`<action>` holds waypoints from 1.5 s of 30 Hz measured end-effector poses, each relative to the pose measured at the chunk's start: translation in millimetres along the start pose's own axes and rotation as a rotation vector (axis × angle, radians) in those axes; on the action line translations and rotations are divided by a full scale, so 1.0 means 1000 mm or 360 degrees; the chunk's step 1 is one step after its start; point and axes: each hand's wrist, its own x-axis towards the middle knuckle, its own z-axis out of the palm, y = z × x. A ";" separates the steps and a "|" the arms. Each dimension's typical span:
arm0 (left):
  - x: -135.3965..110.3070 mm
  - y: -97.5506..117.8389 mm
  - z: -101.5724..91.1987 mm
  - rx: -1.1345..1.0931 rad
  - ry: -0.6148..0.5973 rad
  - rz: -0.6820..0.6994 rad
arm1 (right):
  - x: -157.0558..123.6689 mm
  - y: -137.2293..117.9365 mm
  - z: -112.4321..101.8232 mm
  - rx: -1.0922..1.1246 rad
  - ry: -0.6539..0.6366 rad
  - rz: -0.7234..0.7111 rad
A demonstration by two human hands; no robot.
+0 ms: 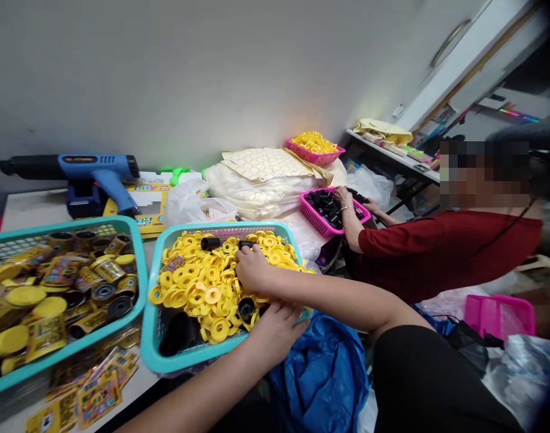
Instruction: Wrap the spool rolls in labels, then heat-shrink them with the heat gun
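My right hand (259, 272) reaches into a turquoise basket (149, 325) heaped with yellow plastic rings (198, 273). Its fingers are curled down among the rings, close to a black plastic tube (247, 245); what they hold, if anything, is hidden. Lower down, my left hand (279, 331) lies over the basket's near right side with fingers apart, and nothing shows in it. A black round part (246, 308) rests just left of that hand. Another black tube (210, 243) lies on the rings at the back, and larger black pieces (180, 332) fill the front left corner.
On the left a second turquoise basket (137, 264) holds yellow-capped printed containers, with printed cards (98, 394) before it. A blue heat gun (98, 171) stands behind. A co-worker in a red top (419, 252) handles black parts in a pink basket (318, 219). Blue plastic (329, 373) hangs beside my arm.
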 end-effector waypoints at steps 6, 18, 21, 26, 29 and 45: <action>-0.007 -0.004 -0.014 0.0038 0.0003 -0.0095 | -0.003 0.006 -0.011 0.0142 0.0197 -0.0042; 0.004 -0.023 -0.050 0.0141 0.0138 -0.0432 | -0.013 0.057 -0.021 0.1200 0.0819 0.0237; -0.032 0.000 -0.083 -0.0048 0.0351 -0.0216 | -0.012 0.060 -0.016 0.1442 0.0934 0.0260; -0.147 0.012 -0.112 -0.0416 0.0614 -0.0553 | -0.012 0.054 -0.008 0.1756 0.1048 0.0294; -0.228 0.006 -0.107 -0.0239 0.0741 -0.1278 | -0.012 0.050 -0.002 0.1883 0.1090 0.0261; -0.304 -0.039 -0.067 -0.0436 0.0544 -0.2410 | -0.033 0.012 -0.018 0.2372 0.1427 0.0397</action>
